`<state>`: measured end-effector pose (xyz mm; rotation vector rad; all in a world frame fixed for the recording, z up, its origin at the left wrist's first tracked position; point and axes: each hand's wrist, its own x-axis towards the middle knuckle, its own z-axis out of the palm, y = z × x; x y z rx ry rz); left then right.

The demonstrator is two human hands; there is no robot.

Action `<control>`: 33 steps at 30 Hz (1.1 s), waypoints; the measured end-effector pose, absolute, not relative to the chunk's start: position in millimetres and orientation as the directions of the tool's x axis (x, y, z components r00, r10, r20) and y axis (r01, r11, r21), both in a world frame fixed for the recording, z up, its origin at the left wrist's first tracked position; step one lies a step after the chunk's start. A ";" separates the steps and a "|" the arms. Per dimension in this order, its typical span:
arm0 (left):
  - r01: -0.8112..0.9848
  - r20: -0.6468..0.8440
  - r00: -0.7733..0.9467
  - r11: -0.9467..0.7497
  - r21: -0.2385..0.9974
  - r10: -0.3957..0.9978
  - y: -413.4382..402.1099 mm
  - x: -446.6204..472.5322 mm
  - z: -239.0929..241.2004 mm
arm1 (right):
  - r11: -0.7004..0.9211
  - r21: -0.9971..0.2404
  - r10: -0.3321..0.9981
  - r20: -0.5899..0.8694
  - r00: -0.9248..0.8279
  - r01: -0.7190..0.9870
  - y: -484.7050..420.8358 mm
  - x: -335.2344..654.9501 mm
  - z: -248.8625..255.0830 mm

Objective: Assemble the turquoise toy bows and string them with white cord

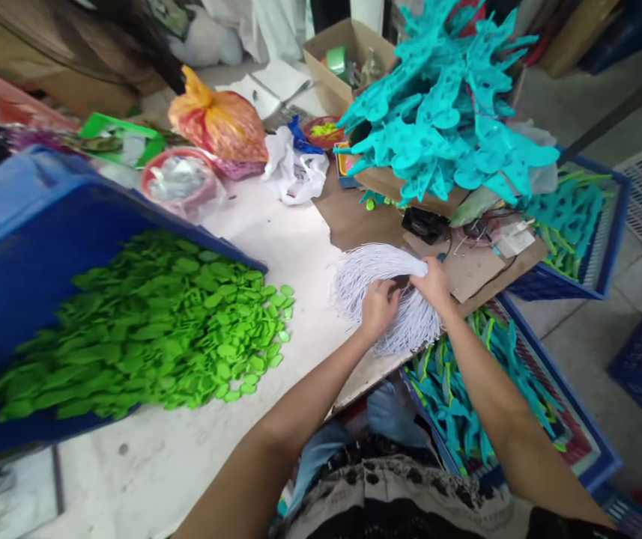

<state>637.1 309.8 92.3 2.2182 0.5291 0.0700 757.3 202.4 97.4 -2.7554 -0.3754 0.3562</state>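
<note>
A thick bundle of thin white cords (362, 277) lies bent in an arch on the table near its edge; I cannot tell whether they are strings or wires. My right hand (433, 283) is closed around the gathered end of the bundle. Inside the arch, my left hand (380, 308) is closed with its fingers curled against the strands, and its fingertips are partly hidden. Loose ends fan out to the left of and below both hands.
Left, a tilted blue crate (34, 202) spills green leaf-shaped pieces (186, 337) onto the table (276, 232). Turquoise moulded pieces (438, 112) are heaped at the back right. Blue crates (601, 457) of similar pieces stand beside the table. An orange bag (219, 123) sits behind.
</note>
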 end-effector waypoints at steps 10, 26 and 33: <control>-0.133 -0.097 0.955 -0.698 0.703 -0.280 405.3 667.0 201.8 | -0.573 -0.666 0.626 0.020 0.780 0.477 217.8 701.2 186.5; 0.417 -0.340 0.907 0.635 0.650 -0.248 429.7 507.8 231.0 | -0.017 -0.872 0.792 0.286 0.539 0.488 293.6 666.5 194.5; 0.111 -0.281 0.959 0.862 0.495 0.039 389.6 504.1 218.6 | -0.030 -0.924 0.736 0.238 0.634 0.381 298.8 653.0 191.6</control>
